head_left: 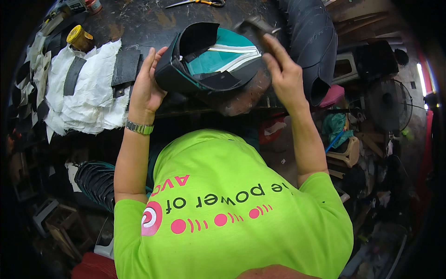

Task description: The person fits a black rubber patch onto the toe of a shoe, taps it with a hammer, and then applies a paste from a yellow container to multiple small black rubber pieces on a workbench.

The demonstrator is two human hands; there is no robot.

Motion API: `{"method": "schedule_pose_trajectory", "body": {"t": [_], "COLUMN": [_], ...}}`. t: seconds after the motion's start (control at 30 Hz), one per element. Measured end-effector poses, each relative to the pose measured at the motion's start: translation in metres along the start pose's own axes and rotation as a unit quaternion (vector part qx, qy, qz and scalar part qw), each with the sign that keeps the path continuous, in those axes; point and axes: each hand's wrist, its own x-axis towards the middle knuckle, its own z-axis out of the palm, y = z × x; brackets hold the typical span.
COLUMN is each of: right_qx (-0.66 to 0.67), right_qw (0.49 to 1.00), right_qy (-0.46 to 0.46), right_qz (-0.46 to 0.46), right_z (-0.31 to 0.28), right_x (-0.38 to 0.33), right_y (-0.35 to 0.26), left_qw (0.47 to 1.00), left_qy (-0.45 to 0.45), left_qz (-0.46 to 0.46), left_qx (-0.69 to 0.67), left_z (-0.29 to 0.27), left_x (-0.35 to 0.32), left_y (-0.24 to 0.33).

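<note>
My left hand [151,81] grips the left side of a curved black and teal piece [223,63], its thumb and fingers around the edge. White-edged strips meet at a point across the teal inside; a black wall curls up around it. Above the right end of that piece, my right hand [285,74] is closed on what looks like a hammer [255,25]. Its head is smeared by motion, and most of the handle is hidden by the hand. Under the piece shows a mottled reddish-grey block [246,95], partly covered.
A dark worktable [144,23] carries scissors [197,3], a yellow tub [80,38] and white cloth [86,104] with black pieces on it. Stacked black curved sheets [311,44] stand at the right. A fan [389,104] is farther right; a dark bundle [95,181] lies low left.
</note>
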Motion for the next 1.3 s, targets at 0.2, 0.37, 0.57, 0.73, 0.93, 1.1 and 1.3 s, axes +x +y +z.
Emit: {"method": "schedule_pose_trajectory", "body": {"t": [0.2,0.37,0.57,0.73,0.93,1.1,1.3], "right_qx": [-0.210,-0.168,0.277,0.348,0.335,0.260,0.230], "right_qw": [0.955,0.985,0.902,0.881,0.911,0.956,0.916], "right_qy": [-0.016,-0.043,-0.291,-0.169,-0.095,-0.123,-0.310], "right_qz": [0.210,0.024,0.155,0.272,0.221,0.054,0.112], "right_z": [0.027,0.048,0.052,0.059,0.063,0.039,0.012], "right_x": [0.053,0.064,0.061,0.032,0.006,0.005,-0.001], "right_y": [0.073,0.077,0.039,0.033,0.034,0.021,0.024], "left_qw": [0.999,0.999,0.987,0.976,0.921,0.914,0.681], "left_qy": [-0.002,0.012,-0.034,-0.020,-0.064,-0.075,-0.009], "left_qz": [0.024,-0.009,-0.059,0.062,0.191,0.167,0.344], "left_qx": [0.040,0.040,0.144,0.209,0.333,0.361,0.646], "left_z": [0.006,0.001,0.012,0.024,0.025,0.019,0.042], "left_x": [-0.020,-0.020,0.012,0.015,0.009,0.018,0.021], "left_y": [-0.002,0.007,0.033,0.022,-0.024,-0.013,0.002]}}
